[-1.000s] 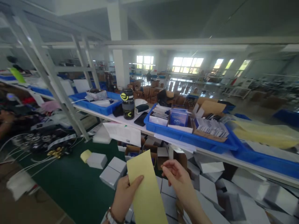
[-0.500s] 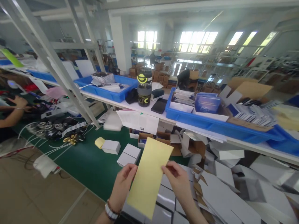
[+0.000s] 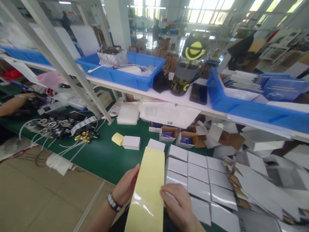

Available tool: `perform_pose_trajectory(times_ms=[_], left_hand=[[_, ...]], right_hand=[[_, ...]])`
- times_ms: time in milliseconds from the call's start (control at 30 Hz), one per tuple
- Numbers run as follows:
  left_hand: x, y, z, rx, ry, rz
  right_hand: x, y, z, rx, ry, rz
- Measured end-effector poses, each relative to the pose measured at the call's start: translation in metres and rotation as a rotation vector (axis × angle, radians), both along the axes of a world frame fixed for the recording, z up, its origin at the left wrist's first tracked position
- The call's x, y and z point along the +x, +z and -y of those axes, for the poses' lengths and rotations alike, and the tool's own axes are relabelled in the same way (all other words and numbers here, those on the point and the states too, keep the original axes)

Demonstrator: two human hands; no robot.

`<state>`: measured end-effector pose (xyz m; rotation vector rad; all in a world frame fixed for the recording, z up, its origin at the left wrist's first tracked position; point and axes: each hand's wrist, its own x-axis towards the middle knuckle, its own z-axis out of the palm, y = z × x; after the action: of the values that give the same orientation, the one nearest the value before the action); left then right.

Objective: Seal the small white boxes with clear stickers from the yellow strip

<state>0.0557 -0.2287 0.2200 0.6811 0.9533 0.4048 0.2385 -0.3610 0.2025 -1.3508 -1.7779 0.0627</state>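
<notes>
Through the head camera I have both hands at a long yellow sheet (image 3: 151,185). My right hand (image 3: 177,203) pinches its right edge between thumb and fingers; my left hand (image 3: 126,185) is at the left edge, with the fingers partly hidden behind, so I cannot tell how firmly it grips. The sheet is held up at the near side of the desk (image 3: 103,162), just left of the rows of white boxes (image 3: 198,174).

As I judge it, those boxes are closed and set in order, while the sheet is not yet laid or stuck on anything. A jumble of loose white cartons (image 3: 258,190) at the right looks unsorted. Small open boxes (image 3: 167,133) with blue contents stand behind the rows.

The desk top is green, with metal fittings (image 3: 56,125) and cables at the left, near another person's arm (image 3: 13,105). Above runs a white shelf (image 3: 169,97) bearing blue trays (image 3: 123,79), a dark bottle (image 3: 186,72) and a phone (image 3: 198,93). Beyond lie a tiled floor (image 3: 62,196) and bright windows (image 3: 205,13).
</notes>
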Motion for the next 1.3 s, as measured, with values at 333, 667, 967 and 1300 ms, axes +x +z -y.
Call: perform_pose_trajectory(times_ms=[333,667,967,1300], left_hand=[[-0.023,-0.002,-0.055,0.318,-0.154,-0.003],[-0.036,0.039,-0.027,0.386,-0.101,0.023],[-0.054,0.053,-0.002,0.327,-0.044,-0.015],[-0.056,0.070,-0.007,0.910,-0.246,-0.016]], right_hand=[[-0.027,-0.006,-0.073,-0.435,-0.354,-0.967],[-0.049,0.046,-0.071,-0.635,-0.113,-1.042],[-0.054,0.072,-0.045,-0.606,0.062,-0.508],[-0.057,0.091,-0.038,-0.628,0.134,-0.512]])
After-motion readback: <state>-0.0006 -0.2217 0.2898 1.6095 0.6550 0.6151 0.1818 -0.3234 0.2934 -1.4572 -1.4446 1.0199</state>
